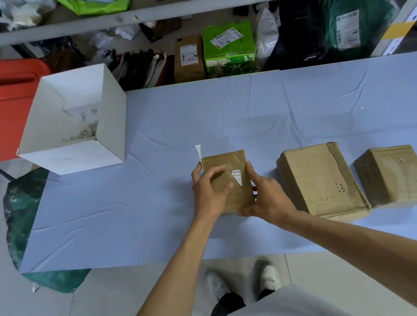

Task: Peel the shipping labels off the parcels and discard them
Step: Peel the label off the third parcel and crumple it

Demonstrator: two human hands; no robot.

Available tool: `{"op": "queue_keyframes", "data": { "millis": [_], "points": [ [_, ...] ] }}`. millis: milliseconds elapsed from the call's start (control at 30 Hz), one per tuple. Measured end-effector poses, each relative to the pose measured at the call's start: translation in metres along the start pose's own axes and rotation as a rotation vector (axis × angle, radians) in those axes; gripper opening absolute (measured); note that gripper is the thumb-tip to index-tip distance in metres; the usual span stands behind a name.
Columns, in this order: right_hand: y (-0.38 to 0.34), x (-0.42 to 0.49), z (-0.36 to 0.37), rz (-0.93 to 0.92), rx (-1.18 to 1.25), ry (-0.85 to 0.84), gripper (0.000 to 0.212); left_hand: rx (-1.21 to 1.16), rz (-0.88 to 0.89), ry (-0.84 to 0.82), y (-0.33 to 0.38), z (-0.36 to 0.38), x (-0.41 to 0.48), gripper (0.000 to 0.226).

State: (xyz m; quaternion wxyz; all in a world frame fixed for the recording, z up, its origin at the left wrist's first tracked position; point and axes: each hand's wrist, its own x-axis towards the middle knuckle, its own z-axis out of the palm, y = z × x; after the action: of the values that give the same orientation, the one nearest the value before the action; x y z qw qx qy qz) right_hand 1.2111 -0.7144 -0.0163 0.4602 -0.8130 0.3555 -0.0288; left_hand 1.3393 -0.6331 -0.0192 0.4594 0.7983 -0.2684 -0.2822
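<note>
My left hand curls round the left edge of the small brown cardboard parcel, thumb across its face. My right hand clasps its right edge, midway along the blue-covered tabletop. I should work a nail under the torn edge of the white label remnant and pull low, slowly. The parcel's long axis points away from me.

My left hand covered much of the top of the small parcel. Below "22/42", print on the label scrap was too small to read. The counter ran off the right edge.
</note>
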Motion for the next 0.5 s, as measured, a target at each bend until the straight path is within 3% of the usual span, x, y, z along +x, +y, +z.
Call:
{"op": "queue_keyframes", "data": {
  "millis": [300, 500],
  "points": [
    [0.0006, -0.0016, -0.0008, 0.009, -0.007, -0.007, 0.128, 0.038, -0.035, -0.040, 0.0086, 0.0019, -0.0024, 0.022],
    [-0.0009, -0.0027, -0.0022, 0.013, -0.002, -0.016, 0.127, 0.023, -0.027, 0.034, 0.0091, 0.0049, -0.0018, 0.022]
  ]
}}
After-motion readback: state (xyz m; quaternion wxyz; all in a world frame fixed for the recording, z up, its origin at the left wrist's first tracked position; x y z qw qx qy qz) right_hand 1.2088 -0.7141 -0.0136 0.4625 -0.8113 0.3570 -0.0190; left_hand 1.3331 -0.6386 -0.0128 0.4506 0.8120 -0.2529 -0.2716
